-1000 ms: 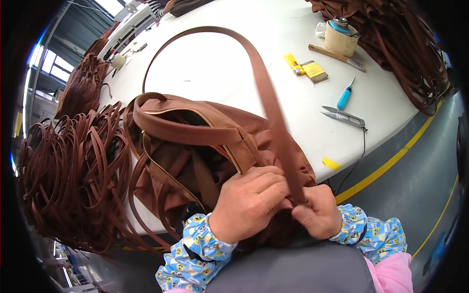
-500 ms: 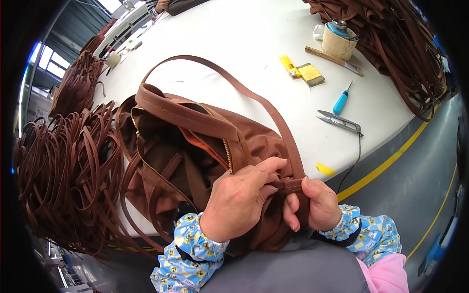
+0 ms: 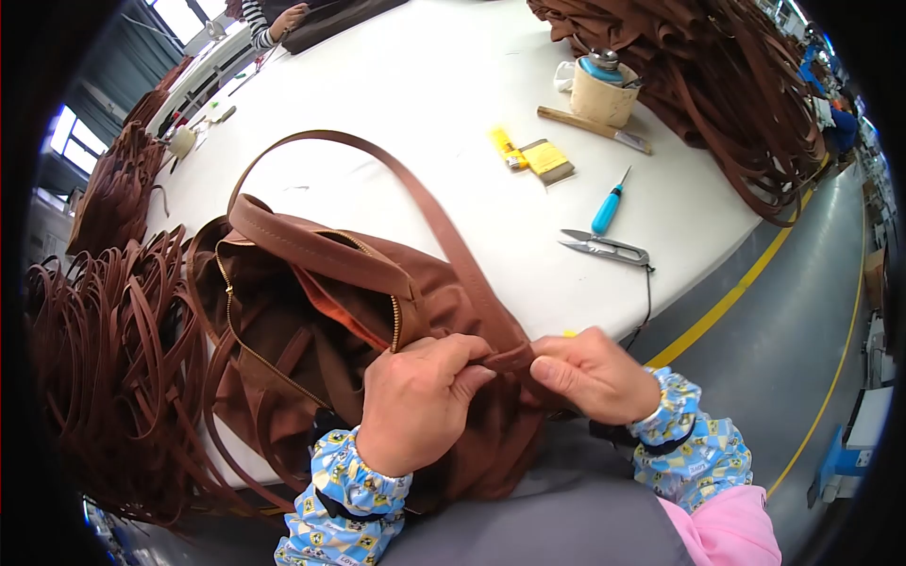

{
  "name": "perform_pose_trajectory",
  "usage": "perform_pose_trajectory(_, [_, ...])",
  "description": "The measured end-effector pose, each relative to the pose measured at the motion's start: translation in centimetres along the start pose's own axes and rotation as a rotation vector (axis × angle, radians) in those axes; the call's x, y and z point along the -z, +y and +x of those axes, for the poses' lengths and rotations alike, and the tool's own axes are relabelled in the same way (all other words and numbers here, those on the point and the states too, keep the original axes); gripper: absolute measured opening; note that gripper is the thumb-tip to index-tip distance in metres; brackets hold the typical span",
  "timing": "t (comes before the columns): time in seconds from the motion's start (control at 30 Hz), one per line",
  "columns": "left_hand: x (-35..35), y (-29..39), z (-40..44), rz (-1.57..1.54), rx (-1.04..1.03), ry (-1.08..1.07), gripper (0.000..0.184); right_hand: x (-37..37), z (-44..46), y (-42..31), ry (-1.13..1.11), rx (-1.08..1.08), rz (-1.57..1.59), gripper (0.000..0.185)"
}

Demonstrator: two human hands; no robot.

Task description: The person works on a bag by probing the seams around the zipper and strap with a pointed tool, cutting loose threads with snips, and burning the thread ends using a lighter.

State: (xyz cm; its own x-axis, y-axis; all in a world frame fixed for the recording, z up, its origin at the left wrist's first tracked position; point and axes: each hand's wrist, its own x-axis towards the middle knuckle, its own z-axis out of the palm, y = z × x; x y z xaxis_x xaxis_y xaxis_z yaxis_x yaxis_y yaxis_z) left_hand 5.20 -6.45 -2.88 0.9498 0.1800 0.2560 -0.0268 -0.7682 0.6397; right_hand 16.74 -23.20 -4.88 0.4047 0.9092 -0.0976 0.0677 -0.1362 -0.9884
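Note:
A brown bag [image 3: 444,269] with an unzipped brass zipper lies at the table's near edge, its dark inside showing. One long leather strap [image 3: 415,189] arches over the tabletop and runs down to the bag's near side. At that spot a short folded leather piece [image 3: 511,357] stretches between my hands. My left hand [image 3: 415,396] pinches its left end with thumb and fingers. On the right end, my right hand [image 3: 595,375] is closed, thumb on top and fingers hidden behind. The fingertips cover the ends of the leather piece.
Thread snips [image 3: 606,247], a blue-handled awl [image 3: 609,208], a yellow block [image 3: 547,160] and a wooden-handled brush [image 3: 595,129] lie on the white table [image 3: 396,104]. Behind the brush stands a glue pot [image 3: 604,94]. Brown straps [image 3: 113,349] heap up at left. Another person's hand [image 3: 288,21] is at the far edge.
The view has shifted, so the bag and tools sit further left. My right hand has turned, its back now upward and its fingers tucked behind the leather. My left fingers have drawn closer together.

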Motion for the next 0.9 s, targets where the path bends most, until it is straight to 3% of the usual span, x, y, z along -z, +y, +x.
perform_pose_trajectory(0.1, [0.2,0.1,0.0,0.006,0.074,-0.015,0.012,3.5,0.1,-0.1,0.27,0.13,-0.498,0.017])
perform_pose_trajectory(0.2, [0.4,0.0,0.1,-0.021,0.124,-0.035,0.011,8.0,1.1,0.2,0.497,0.056,-0.86,0.016])
perform_pose_trajectory(0.27, [0.3,-0.3,0.0,-0.038,0.157,-0.062,0.009,10.2,2.5,-1.0,0.463,-0.164,-1.026,0.018])
perform_pose_trajectory(0.37, [0.5,-0.2,0.1,-0.141,0.199,-0.081,0.008,11.9,5.2,0.1,0.415,-0.264,-1.188,0.02])
perform_pose_trajectory(0.6, [0.5,-1.0,-0.2,-0.234,0.253,-0.069,0.011,15.9,7.8,2.3,0.437,-0.338,-1.089,0.014])
perform_pose_trajectory(0.67, [0.4,-1.1,-0.3,-0.266,0.265,-0.067,0.011,17.7,7.0,3.6,0.633,-0.258,-0.994,0.012])
perform_pose_trajectory(0.73, [0.4,-1.3,-0.5,-0.273,0.261,-0.053,0.011,20.8,6.0,5.6,0.852,-0.026,-0.943,0.017])
perform_pose_trajectory(0.77, [0.3,-1.3,-0.5,-0.281,0.252,-0.044,0.011,19.9,5.3,4.5,0.887,0.057,-0.754,0.021])
perform_pose_trajectory(0.83, [0.3,-1.0,-0.4,-0.27,0.272,-0.033,0.012,15.6,2.8,0.2,0.889,0.171,-0.461,0.028])
perform_pose_trajectory(0.9, [0.4,-0.8,-0.3,-0.232,0.299,-0.04,0.012,10.9,0.5,-2.4,0.687,0.274,-0.43,0.031])
